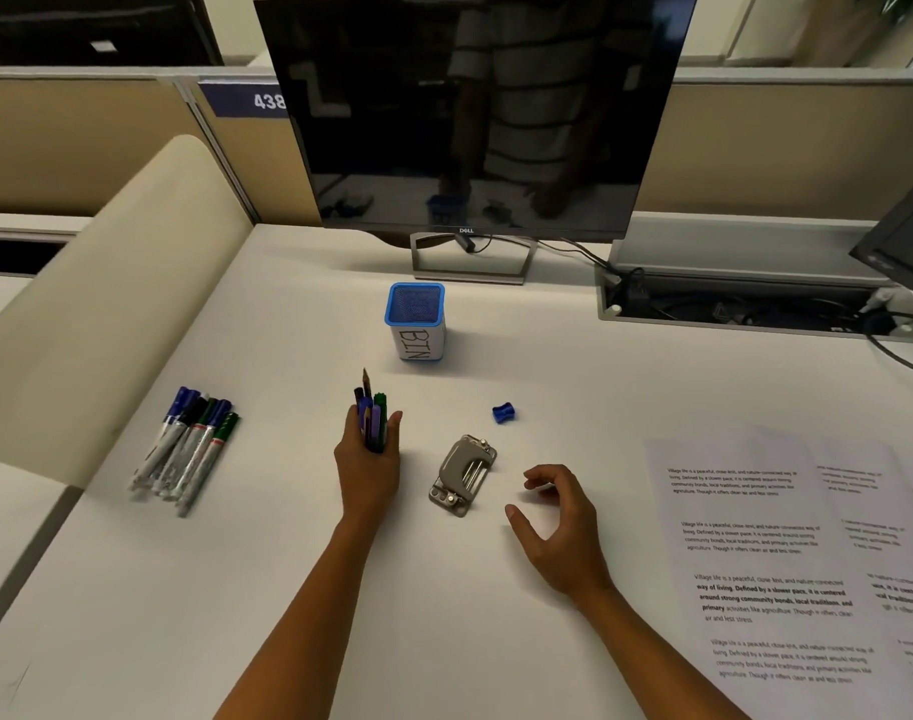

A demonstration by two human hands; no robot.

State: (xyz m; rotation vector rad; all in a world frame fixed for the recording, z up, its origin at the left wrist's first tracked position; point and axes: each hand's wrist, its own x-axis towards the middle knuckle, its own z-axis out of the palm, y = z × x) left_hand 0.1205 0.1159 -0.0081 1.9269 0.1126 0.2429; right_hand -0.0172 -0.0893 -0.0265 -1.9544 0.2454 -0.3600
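Several pens (371, 414) jut from the grip of the left hand (368, 467).

The desk (288, 589) has a smooth, matt white top. The hole punch (463, 472) is dull grey metal. The cup (417, 324) is blue mesh, perhaps metal, with a paper label. We see glossy blue plastic on the sharpener (503, 413) and shiny plastic bodies on the markers (184, 449). The pens (373, 420) in the left hand (368, 472) are plastic; 1 pencil (366, 380) shows bare wood. The monitor (470, 122) screen is glossy black, the sheets (755, 563) matt paper.
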